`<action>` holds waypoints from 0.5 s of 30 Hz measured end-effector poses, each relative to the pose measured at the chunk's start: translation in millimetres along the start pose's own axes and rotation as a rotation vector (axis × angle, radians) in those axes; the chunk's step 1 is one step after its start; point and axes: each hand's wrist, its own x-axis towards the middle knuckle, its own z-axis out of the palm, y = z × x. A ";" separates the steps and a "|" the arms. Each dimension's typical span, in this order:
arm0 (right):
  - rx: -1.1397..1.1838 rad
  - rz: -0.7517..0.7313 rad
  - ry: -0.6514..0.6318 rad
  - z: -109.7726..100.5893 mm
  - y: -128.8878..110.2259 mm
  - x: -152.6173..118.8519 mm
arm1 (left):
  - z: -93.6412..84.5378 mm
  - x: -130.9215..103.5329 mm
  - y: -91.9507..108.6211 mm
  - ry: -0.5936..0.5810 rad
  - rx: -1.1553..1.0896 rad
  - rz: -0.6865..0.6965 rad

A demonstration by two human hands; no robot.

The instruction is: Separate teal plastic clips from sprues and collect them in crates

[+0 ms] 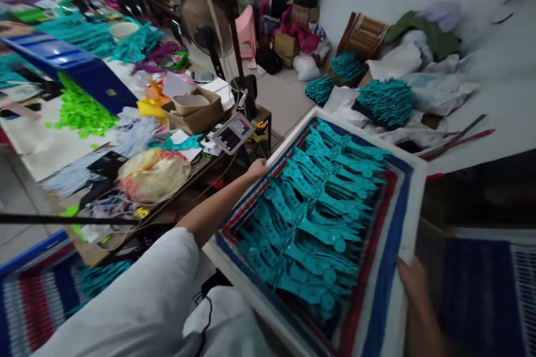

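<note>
One cluttered table (94, 255) is standing on our left, and right in front of us we are holding a white box (413, 212) whose striped lining (393, 228) is showing red, white and blue. A blue bin (75, 64) is tilting on the table. Teal pieces (318, 206) are lying in rows inside our box, and bright green pieces (84, 109) are heaping up beside the bin. Our left hand (257, 170) is gripping the left rim, fingers curled; our right hand (412, 280) is clasping the right rim, its fingers mostly hiding from view.
</note>
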 end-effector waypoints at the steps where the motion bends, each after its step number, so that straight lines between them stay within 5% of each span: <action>1: 0.014 0.024 -0.020 31.0 1.7 2.6 | 8.1 15.3 -18.0 0.004 0.003 -0.036; 9: -0.005 0.088 -0.096 260.9 23.5 -22.0 | 53.8 92.7 -167.4 0.012 0.042 -0.173; 15: -0.074 0.115 -0.146 361.7 42.8 -12.3 | 77.1 135.8 -266.6 0.010 0.020 -0.212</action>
